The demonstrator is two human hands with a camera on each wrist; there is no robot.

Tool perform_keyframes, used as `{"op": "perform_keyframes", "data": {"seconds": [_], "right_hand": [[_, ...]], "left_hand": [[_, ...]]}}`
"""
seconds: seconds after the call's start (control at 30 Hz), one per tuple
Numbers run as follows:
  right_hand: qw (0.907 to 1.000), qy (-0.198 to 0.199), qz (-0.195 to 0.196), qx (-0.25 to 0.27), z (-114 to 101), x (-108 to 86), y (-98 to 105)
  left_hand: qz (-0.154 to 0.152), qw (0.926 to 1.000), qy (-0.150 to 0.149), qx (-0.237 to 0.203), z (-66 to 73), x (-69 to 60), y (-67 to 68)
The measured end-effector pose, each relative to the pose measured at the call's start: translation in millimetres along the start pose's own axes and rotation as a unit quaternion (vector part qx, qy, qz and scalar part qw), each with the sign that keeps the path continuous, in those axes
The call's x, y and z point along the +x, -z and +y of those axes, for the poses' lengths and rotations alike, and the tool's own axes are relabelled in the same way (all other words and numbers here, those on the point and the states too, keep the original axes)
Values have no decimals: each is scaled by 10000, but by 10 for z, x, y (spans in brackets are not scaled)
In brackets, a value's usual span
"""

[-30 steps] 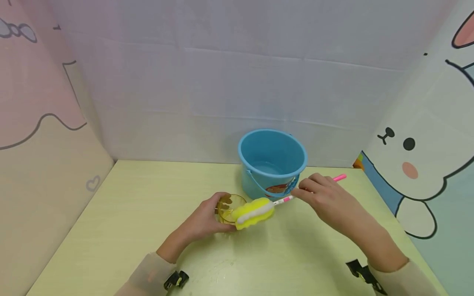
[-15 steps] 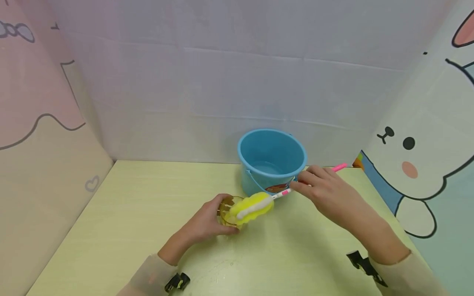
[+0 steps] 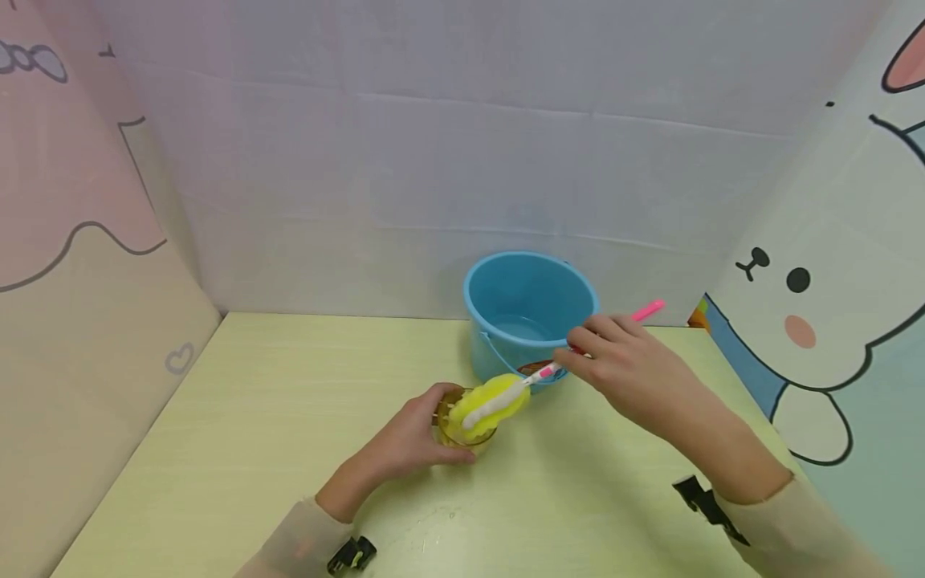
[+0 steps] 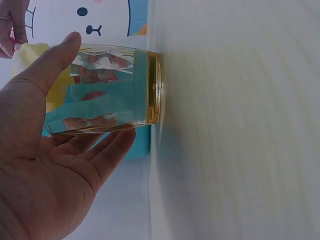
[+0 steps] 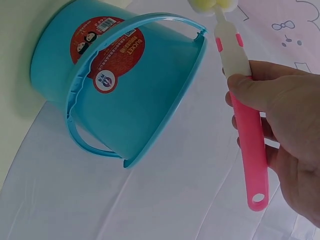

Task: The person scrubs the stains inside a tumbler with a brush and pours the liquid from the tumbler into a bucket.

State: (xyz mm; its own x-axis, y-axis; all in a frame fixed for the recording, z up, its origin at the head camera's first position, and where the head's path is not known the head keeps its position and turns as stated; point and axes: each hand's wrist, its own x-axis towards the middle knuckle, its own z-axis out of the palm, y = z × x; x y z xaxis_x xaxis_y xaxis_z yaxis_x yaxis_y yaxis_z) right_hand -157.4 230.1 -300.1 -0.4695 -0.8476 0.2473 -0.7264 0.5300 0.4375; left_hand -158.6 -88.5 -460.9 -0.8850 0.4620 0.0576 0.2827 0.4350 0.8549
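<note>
My left hand (image 3: 415, 437) grips an amber-tinted clear glass (image 4: 107, 92), thumb on one side and fingers on the other. The glass is low over the table, its base near or on the surface; I cannot tell which. In my right hand (image 3: 636, 369) is a cup brush with a yellow-and-white sponge head (image 3: 499, 401). Thumb and fingers are wrapped round its white and pink handle (image 5: 250, 135), as the right wrist view shows. The sponge's tip sits in the mouth of the glass, with the brush slanting up to the right.
A light blue bucket (image 3: 499, 353) with a red label (image 5: 117, 52) stands upright behind the hands, close to the right one. Small drops lie on the pale wooden table (image 3: 289, 377). Cloth walls (image 3: 325, 160) with cartoon prints enclose the back and sides.
The glass has shifted slightly right and toward me. The brush has tilted steeper, its handle end rising, and the sponge tip has entered the glass's mouth. The bucket stays put.
</note>
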Motion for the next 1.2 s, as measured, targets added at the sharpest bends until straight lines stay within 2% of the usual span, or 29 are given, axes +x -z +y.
{"op": "perform_keyframes", "data": {"seconds": [0.47, 0.67, 0.97, 1.2], "right_hand": [[9985, 408, 30, -353, -63, 179, 5], [9961, 608, -128, -632, -104, 246, -24], [9935, 767, -119, -832, -156, 334, -56], [9908, 904, -255, -978, -216, 394, -88]], "left_hand": [[-134, 9999, -52, -54, 52, 15, -67], [-166, 9998, -76, -28, 76, 25, -86], [-159, 9999, -58, 31, 86, 23, -93], [-159, 9998, -62, 54, 71, 23, -98]]}}
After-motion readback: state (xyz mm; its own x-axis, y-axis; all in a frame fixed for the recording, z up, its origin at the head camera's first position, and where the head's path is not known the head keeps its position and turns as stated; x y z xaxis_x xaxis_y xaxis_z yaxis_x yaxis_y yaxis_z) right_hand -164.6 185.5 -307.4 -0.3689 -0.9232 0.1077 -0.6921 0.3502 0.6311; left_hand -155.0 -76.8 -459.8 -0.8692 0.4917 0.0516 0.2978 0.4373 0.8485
